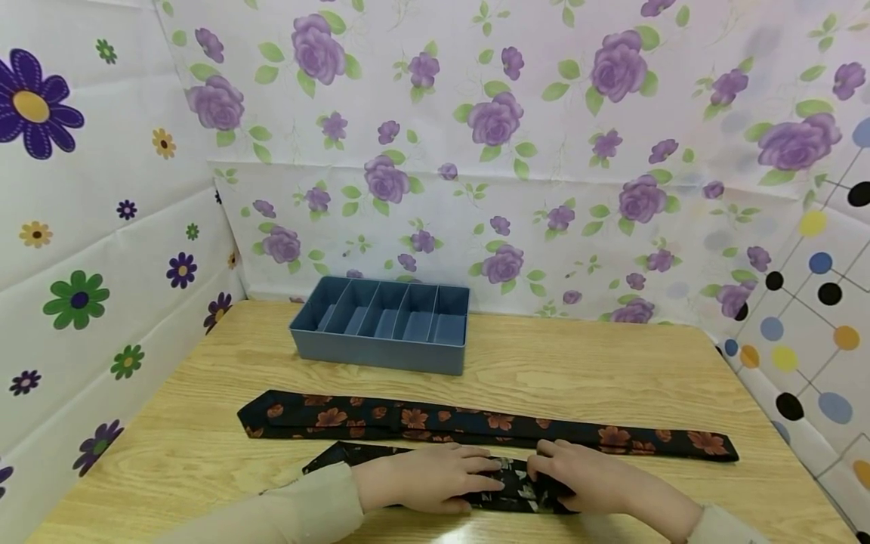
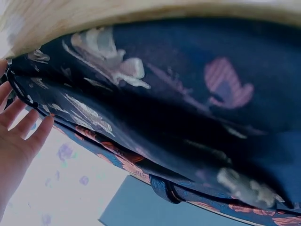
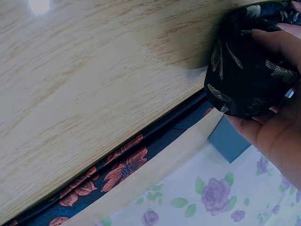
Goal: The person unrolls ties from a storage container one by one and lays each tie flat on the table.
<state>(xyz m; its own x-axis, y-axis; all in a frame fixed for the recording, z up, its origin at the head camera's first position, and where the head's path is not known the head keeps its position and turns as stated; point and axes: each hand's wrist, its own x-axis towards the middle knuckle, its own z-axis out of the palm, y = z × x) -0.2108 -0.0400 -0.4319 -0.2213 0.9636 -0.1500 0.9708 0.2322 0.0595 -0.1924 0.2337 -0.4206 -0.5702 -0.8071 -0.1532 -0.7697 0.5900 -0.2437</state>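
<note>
A black necktie with pale flowers [image 1: 513,483] lies near the table's front edge, its pointed wide end to the left and its right end rolled up. My left hand [image 1: 435,477] rests on the tie with fingers spread and fairly straight, seen also at the left of the left wrist view. At the rolled end, my right hand [image 1: 587,472] grips the thick roll [image 3: 249,70] between thumb and fingers. Just behind, a dark necktie with orange flowers [image 1: 469,423] lies stretched out flat, apart from both hands.
A blue-grey box with several compartments [image 1: 381,352] stands behind the ties, left of centre. The wooden table [image 1: 578,363] meets a flowered cloth wall [image 1: 435,204] at the back. Patterned cloth also hangs at the left and right sides.
</note>
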